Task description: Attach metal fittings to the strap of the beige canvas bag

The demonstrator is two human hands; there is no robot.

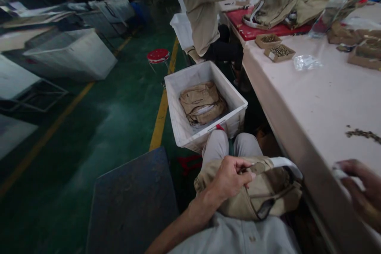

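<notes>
A khaki fabric bag [258,194] with dark trim and a white strip lies across my lap. My left hand [233,176] pinches a flap or strap at the upper edge of this bag, its fingers closed. At the right, beside the table edge, my right hand [358,190] is blurred, with fingers bent and something whitish at the fingertips that I cannot make out. A scatter of small dark metal pieces [363,134] lies on the pale table [315,99] just above my right hand.
Ahead of my knees stands a white bin [179,129] holding folded khaki bags [204,103]. Small boxes of metal parts [279,52] sit farther up the table. Another person [205,12] sits beyond; a red stool [158,55] stands left. A dark board [133,202] lies at lower left.
</notes>
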